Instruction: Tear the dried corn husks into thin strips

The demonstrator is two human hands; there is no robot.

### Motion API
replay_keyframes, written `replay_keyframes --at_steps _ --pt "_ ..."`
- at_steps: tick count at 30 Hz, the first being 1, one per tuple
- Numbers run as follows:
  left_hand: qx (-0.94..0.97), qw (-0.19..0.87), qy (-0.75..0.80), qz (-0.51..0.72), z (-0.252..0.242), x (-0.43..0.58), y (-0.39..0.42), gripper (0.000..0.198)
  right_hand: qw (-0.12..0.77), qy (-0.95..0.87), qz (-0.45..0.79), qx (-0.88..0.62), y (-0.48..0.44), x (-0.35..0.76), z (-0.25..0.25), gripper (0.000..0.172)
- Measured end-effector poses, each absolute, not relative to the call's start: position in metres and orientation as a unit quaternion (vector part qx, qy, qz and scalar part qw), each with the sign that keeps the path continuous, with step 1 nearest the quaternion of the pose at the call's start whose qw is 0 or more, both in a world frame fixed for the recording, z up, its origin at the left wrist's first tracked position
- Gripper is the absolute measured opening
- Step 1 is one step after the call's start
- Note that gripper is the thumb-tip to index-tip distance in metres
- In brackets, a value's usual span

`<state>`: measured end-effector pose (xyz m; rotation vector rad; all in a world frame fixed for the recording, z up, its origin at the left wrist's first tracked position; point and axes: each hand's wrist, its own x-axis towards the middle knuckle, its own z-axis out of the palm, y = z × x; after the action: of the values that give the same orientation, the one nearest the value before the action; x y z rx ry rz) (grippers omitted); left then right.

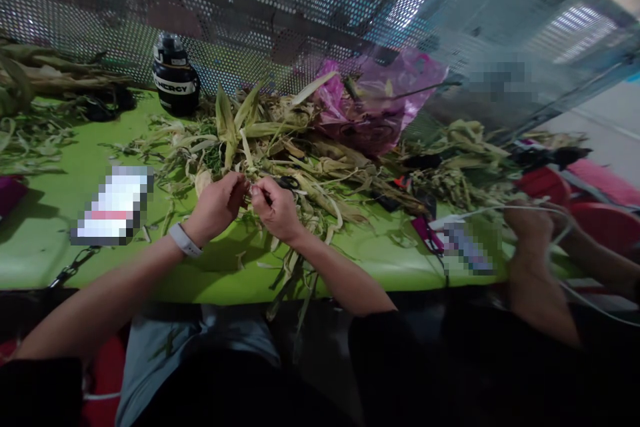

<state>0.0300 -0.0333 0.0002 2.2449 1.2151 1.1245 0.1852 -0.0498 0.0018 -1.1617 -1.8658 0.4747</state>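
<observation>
My left hand (217, 207), with a pale band on its wrist, is closed in a pinch over the green table (200, 280). Fingertip to fingertip with it, my right hand (277, 208) pinches too. A thin pale strip of corn husk (246, 147) runs down to the fingertips, which partly hide it. Just beyond both hands spreads a heap of dry corn husks (325, 167), some in whole leaves and some torn into strips. Several strips hang over the table's near edge below my right hand.
Left of my hands lies a phone (115, 203) on a strap. A black bottle (175, 77) stands behind it, before a perforated metal screen (250, 7). A pink plastic bag (375, 100) sits on the husks. At right are another phone (467, 247) and another person's hands (533, 220) with a white cord.
</observation>
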Motion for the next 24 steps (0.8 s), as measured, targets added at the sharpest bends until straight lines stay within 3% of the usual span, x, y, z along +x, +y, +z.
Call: replay_keyframes --at_steps 7,15,24 --pt "0.696 0.445 0.384 0.413 0.006 0.031 -0.029 0.024 0.460 -0.724 0.185 -0.479 -0.045 0.189 -0.001 0.022" --pt "0.707 0.406 0.395 0.424 0.002 0.029 -0.027 0.030 0.468 -0.718 0.157 -0.491 -0.045 0.194 0.003 0.023" --pt "0.595 0.539 0.406 0.437 0.011 0.023 -0.020 0.029 0.436 -0.755 0.097 -0.480 -0.051 0.195 0.003 0.018"
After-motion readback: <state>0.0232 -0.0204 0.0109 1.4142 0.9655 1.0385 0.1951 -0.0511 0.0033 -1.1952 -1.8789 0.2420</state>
